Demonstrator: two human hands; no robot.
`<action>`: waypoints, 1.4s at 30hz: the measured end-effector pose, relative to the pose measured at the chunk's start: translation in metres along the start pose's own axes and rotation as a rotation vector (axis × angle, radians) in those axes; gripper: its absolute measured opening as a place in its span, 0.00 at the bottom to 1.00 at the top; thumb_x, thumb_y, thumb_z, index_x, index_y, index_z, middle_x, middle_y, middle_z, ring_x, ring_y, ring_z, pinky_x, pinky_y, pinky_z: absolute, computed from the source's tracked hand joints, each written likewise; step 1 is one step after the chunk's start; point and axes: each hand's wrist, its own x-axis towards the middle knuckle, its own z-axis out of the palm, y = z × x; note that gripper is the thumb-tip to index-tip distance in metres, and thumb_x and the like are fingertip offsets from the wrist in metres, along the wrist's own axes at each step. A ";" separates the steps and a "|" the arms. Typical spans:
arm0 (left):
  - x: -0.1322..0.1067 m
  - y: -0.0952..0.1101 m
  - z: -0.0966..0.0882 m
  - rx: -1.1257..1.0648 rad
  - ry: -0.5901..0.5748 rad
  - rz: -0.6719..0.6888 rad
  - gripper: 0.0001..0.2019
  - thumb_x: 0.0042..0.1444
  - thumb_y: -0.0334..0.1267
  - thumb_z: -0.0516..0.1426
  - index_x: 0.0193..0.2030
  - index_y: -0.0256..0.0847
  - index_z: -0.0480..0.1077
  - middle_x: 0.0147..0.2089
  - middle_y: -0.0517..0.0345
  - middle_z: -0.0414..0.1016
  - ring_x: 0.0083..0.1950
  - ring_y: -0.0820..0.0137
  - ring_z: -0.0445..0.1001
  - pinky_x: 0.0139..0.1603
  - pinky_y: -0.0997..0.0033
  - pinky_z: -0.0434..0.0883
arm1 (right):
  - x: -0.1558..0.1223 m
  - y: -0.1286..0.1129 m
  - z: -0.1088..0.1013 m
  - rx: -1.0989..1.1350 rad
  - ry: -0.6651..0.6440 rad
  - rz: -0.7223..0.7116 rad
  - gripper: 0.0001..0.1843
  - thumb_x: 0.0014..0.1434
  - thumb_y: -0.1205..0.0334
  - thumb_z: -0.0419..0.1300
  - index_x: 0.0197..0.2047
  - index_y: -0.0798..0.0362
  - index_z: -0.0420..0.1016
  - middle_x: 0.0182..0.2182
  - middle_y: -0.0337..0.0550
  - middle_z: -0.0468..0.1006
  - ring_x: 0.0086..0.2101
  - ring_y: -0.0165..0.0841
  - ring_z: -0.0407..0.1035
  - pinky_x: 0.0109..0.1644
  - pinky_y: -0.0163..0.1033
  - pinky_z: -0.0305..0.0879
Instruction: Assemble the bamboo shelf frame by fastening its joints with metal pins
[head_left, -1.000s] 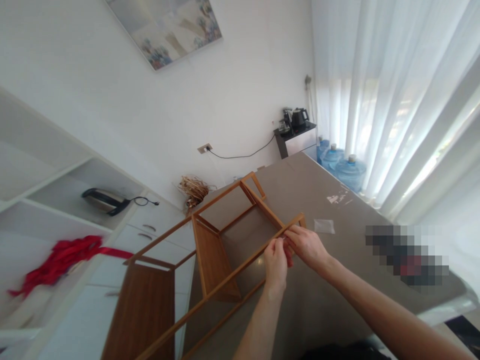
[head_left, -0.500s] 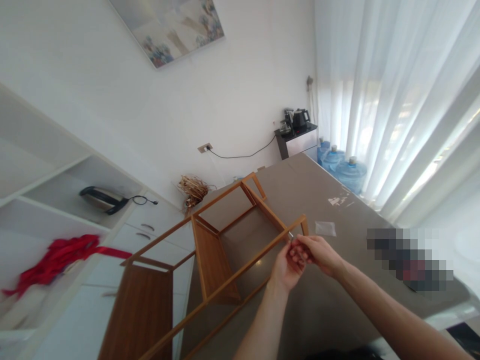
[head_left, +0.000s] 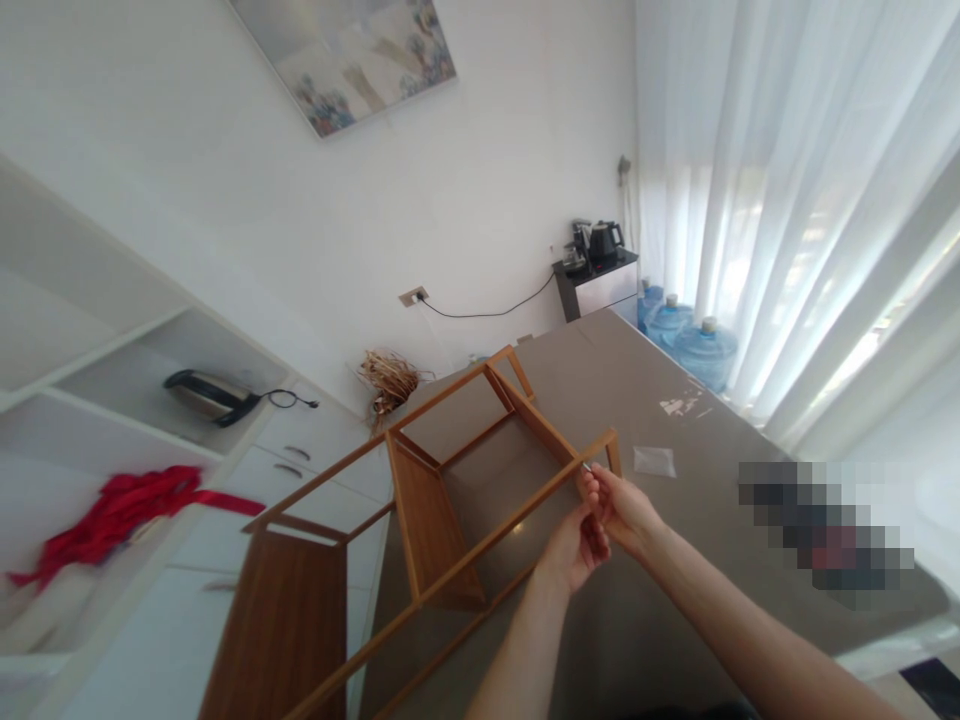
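A wooden shelf rack (head_left: 431,520) lies on its side across the grey table (head_left: 592,375). By the corner of its end frame is my right hand (head_left: 619,508), its fingertips pinching a small silver metal piece (head_left: 587,467) against the wood. The piece is too small to name surely. My left hand (head_left: 576,550) is just below and left of the right one, fingers curled inward. Whatever may lie in those fingers is hidden. A small clear plastic packet (head_left: 654,461) rests on the table to the right of the rack's end.
White cabinets (head_left: 277,440) with an electric kettle (head_left: 212,397) and red cloth (head_left: 124,512) stand left. Dried stalks (head_left: 388,385) are behind the rack. Water bottles (head_left: 705,350) stand beside the curtain (head_left: 787,180). A pixelated dark object (head_left: 825,530) lies at the table's right.
My hands were together at the rack's corner; the left has dropped slightly down and away. My right hand has moved up to the wood with the silver piece. The rack stays in place.
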 end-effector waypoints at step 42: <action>-0.051 0.066 0.001 1.603 0.345 0.554 0.26 0.62 0.52 0.41 0.26 0.41 0.71 0.26 0.57 0.74 0.28 0.71 0.67 0.28 0.74 0.53 | -0.033 -0.012 -0.011 -0.963 -0.054 -0.336 0.11 0.53 0.61 0.59 0.21 0.53 0.68 0.20 0.39 0.74 0.22 0.27 0.66 0.25 0.30 0.57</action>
